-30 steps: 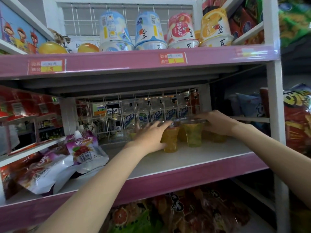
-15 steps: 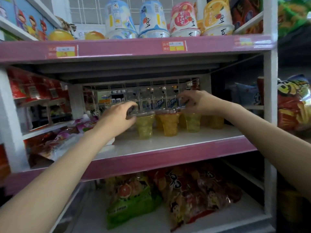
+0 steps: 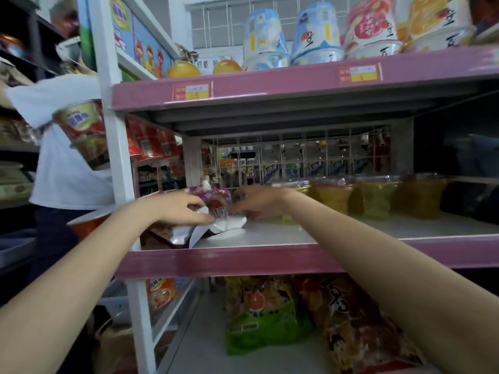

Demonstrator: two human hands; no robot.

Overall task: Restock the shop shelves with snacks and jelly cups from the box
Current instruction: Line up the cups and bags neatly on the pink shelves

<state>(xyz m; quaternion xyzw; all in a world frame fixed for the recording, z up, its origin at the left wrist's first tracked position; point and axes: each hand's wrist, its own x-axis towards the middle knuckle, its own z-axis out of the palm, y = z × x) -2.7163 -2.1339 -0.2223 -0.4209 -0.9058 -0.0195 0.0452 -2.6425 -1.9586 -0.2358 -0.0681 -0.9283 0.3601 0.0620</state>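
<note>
Head view showed a person's left hand [image 3: 178, 209] and right hand [image 3: 259, 202] closed from either side on a purple jelly pouch [image 3: 216, 202] at the left end of the pink middle shelf [image 3: 270, 259], fingers curled around its edges. A row of jelly cups [image 3: 375, 198] already stood along the shelf's right side. Pouches looked unsorted; the box was out of sight, so remaining stock could not be judged.

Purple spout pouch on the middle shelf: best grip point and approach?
Grip the purple pouch by its two side edges, coming from the shelf front. It stands spout-up atop slippery foil packs, so a top pinch could tip it. The left hand and right hand already flank it.
</note>
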